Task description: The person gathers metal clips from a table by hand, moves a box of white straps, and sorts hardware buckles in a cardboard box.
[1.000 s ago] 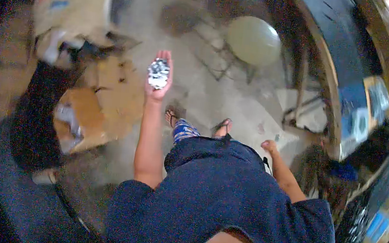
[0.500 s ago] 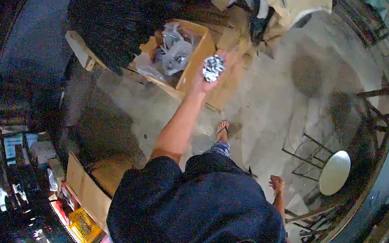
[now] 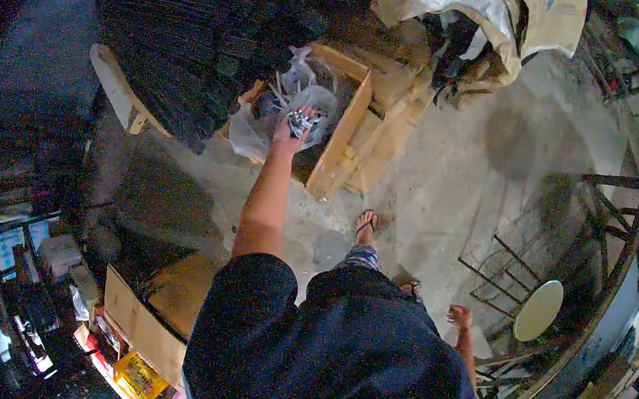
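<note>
My left hand reaches forward over an open cardboard box and cups a heap of small silver metal pieces in its upturned palm. Right behind the hand is a clear plastic bag, with more of the same shiny bits showing inside it. The box stands on the floor, with crumpled plastic in it. My right hand hangs low at my side, fingers loosely spread, with nothing in it, close to a round-seated stool.
A big dark bundle of thin strands lies left of the box, beside a wooden board. Torn brown paper sacks are beyond. A long bench curves along the right. A cardboard flap and yellow basket are lower left.
My left hand has moved left, from beyond the box's right wall to over the bag inside it, still carrying the silver pieces. I have stepped forward; my right hand stays low.
</note>
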{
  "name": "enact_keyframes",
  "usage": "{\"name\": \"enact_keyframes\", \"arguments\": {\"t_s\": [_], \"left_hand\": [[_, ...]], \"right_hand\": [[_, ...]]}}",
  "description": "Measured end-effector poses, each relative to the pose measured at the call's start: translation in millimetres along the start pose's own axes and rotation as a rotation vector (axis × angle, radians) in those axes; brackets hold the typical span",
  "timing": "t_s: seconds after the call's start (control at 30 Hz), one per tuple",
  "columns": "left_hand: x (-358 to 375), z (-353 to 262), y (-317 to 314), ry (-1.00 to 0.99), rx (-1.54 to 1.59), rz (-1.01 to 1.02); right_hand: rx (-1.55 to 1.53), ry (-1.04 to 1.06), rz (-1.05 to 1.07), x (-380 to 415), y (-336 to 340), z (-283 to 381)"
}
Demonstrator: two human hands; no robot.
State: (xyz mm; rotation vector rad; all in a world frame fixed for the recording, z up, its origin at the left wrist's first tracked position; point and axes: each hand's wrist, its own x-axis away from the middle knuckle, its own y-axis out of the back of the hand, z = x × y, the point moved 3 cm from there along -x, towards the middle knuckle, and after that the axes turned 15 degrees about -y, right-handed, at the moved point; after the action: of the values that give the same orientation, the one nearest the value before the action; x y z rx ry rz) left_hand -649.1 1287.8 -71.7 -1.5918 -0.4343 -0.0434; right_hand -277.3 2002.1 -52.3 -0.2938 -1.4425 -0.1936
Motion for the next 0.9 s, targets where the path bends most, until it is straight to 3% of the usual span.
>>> {"name": "enact_keyframes", "arguments": {"t_s": [0.03,0.07,0.1,0.17,0.2,0.23,0.3,0.43,0.5,0.53,0.6,0.63,0.7,0.73,0.8,0.9], "left_hand": [[-11,-4,13,0.076,-0.003,0.323],[11,4,-34,-0.140,-0.354,-0.464],[9,3,-24,-0.136,-0.353,-0.466],[-1,-3,-14,-0.349,-1.159,-0.057],[0,1,-13,-0.507,-1.409,-0.256],[-3,7,-15,-0.506,-1.409,-0.254],[10,9,-64,-0.560,-1.648,-0.542],[-7,4,-48,-0.500,-1.386,-0.477],[5,2,-72,-0.325,-1.831,-0.455],[12,4,-87,-0.322,-1.833,-0.453],[28,14,-113,-0.518,-1.396,-0.358],[33,14,-113,-0.514,-1.397,-0.353],[35,9,-108,-0.795,-1.668,-0.017],[30,1,-95,-0.791,-1.669,-0.014],[5,-19,-45,-0.534,-2.167,-0.094],[-7,-11,-22,-0.634,-2.136,-0.212]], "right_hand": [[0.150,0.068,-0.137,8,-7,-1],[0.301,0.138,-0.272,14,-12,-1],[0.300,0.136,-0.277,24,-21,0],[0.445,0.156,-0.332,35,-29,5],[0.444,0.154,-0.333,37,-29,5],[0.376,0.221,-0.246,38,-32,6],[0.304,0.288,-0.157,38,-38,7],[0.255,0.237,-0.213,21,-35,4],[0.257,0.242,-0.209,17,-33,1],[0.236,0.209,-0.181,21,-37,4],[0.207,0.177,-0.157,28,-46,2],[0.266,0.187,-0.195,31,-51,1],[0.321,0.195,-0.233,32,-51,-4],[0.315,0.206,-0.202,30,-49,-7],[0.309,0.217,-0.168,27,-47,-8],[0.312,0.185,-0.143,27,-51,-6]]}}
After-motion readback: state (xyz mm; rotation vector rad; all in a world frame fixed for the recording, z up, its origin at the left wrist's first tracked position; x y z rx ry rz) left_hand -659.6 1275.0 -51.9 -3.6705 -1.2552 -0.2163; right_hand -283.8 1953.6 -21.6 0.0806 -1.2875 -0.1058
